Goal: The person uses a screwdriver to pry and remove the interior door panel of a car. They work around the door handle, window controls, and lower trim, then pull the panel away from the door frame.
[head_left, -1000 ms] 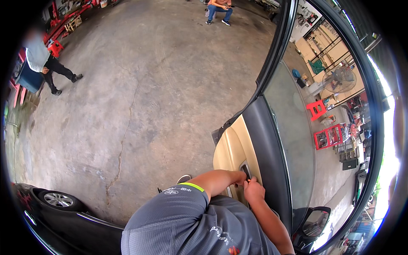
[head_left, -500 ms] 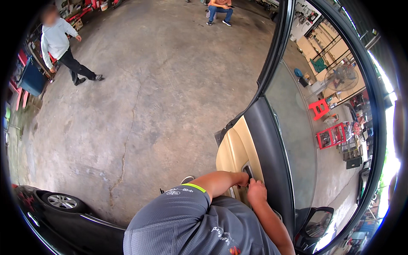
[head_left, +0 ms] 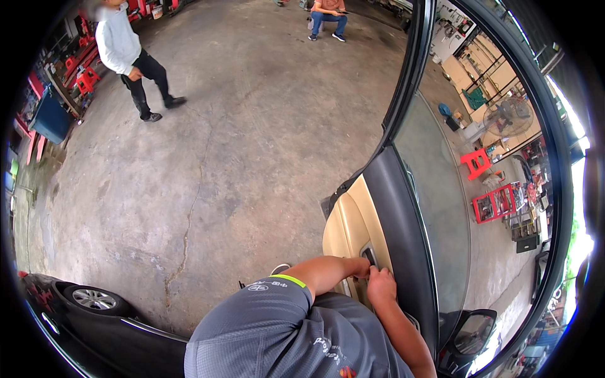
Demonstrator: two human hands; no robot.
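Observation:
Both my hands meet at the dark inner handle recess of an open car door. My left hand reaches in from the left, its fingers curled against the lower edge of the recess. Right beside it, my right hand has its fingers bent and pressed together at the same spot. Whatever they pinch is hidden by the fingers. The door's inner panel is beige, with a black upper trim below the window glass.
A black car with a silver wheel stands at lower left. One person stands at far left, another sits at the back. Through the window show a red stool, a fan and a red tool cart. A side mirror is at lower right.
My hands stay at the handle recess with hardly any movement. The standing person at far left has walked to the right and come to a more upright stance.

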